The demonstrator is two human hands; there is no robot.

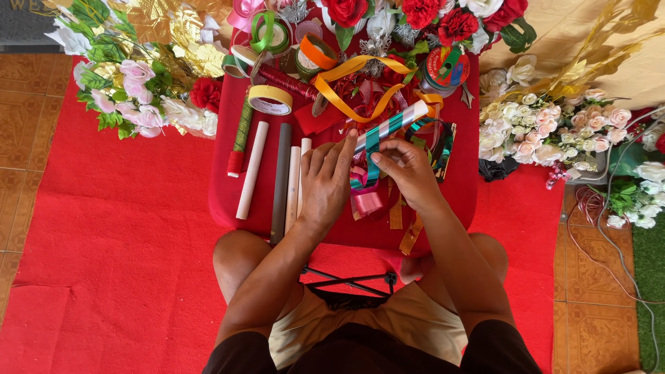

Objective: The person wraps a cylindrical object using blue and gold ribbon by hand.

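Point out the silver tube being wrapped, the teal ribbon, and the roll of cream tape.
silver tube [405, 116], head view, on its bare upper end.
teal ribbon [373, 142], head view, on the band crossing the tube.
roll of cream tape [270, 99], head view, on its top rim.

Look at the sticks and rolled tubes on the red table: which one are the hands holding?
The silver tube wound with green ribbon. It is lifted at a slant between the left hand and right hand; the white and dark ones lie flat, untouched.

count: 2 hands – left hand [325, 181], right hand [409, 170]; 1 striped tube [391, 126]; 4 plain sticks by the left hand – white [252, 170], dark grey [280, 181], two pale [294, 187]; 1 tape roll [270, 100]; 1 red spool [446, 67]
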